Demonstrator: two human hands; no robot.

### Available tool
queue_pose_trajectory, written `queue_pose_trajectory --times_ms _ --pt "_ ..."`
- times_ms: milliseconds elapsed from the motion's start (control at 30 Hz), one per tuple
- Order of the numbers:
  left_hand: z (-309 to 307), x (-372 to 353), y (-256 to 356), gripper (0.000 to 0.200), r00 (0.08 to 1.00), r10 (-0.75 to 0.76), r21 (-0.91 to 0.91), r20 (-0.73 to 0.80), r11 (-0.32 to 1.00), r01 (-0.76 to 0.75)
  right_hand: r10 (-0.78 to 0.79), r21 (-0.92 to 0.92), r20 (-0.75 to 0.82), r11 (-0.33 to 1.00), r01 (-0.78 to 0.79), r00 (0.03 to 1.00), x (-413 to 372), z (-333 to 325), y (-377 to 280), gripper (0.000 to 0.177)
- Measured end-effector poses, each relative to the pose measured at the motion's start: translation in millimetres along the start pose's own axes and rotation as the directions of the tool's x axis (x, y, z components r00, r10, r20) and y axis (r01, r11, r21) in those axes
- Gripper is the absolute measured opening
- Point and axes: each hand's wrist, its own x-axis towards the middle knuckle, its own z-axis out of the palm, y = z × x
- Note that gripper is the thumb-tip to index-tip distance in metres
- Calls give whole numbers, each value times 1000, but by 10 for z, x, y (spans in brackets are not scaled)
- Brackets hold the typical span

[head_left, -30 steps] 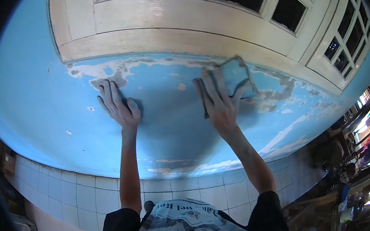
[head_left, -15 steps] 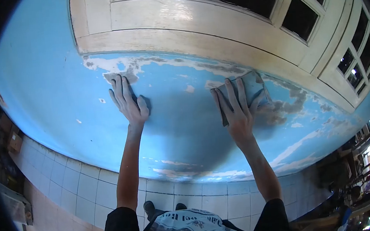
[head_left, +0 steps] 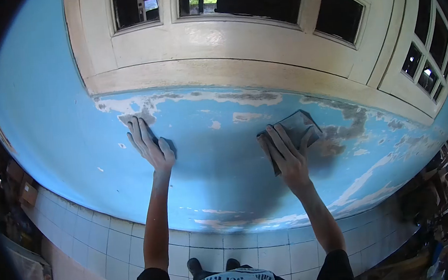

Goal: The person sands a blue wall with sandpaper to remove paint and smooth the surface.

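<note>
My left hand (head_left: 152, 149) lies flat on the blue wall (head_left: 210, 168), fingers stretched out and slightly apart, with nothing in it. Its fingertips touch a grey bare patch below the corner of the window frame. Further right, my right hand (head_left: 291, 158) presses a dark grey sheet of sandpaper (head_left: 305, 124) against the wall. The sheet sticks out past the fingers on both sides, and its face against the wall is hidden. White and grey scraped patches (head_left: 248, 116) show in the blue paint around both hands.
Above runs the cream window frame (head_left: 218, 71) with dark glass panes. Pale floor tiles (head_left: 207, 256) meet the wall's foot, where my shoes (head_left: 195, 268) stand. A cardboard box (head_left: 28, 193) is at the far left; cluttered things line the right edge.
My right hand has slid down the wall with the sandpaper, away from the window frame. My left hand stays by the same grey patch. The head view has tilted up.
</note>
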Motion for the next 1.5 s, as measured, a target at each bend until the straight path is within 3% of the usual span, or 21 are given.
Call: queue_pose_trajectory --times_ms 367,567,633,833,1067,1367,1500 --pt "5 30 20 61 1000 26 34 -2 999 -26 101 198 -145 978 -71 984 -60 278 -76 39" --pt "12 31 33 62 1000 19 -9 -16 1000 -19 50 75 -163 996 -38 985 153 212 -162 37" --pt "10 27 25 62 1000 13 5 -14 1000 -13 -49 -46 -247 998 39 968 333 211 -198 33" --pt "4 25 12 63 1000 3 9 1 1000 -3 -85 -184 -166 982 53 982 321 135 -224 32" --pt "15 25 0 61 1000 17 4 -12 1000 -17 -177 -77 -199 983 165 964 542 161 -257 32" --pt "17 15 8 62 1000 20 34 4 999 -20 -171 -81 -182 984 158 968 542 123 -278 29" --pt "26 31 -3 60 1000 24 27 -1 999 -24 -74 -15 -226 997 73 971 402 166 -261 31"
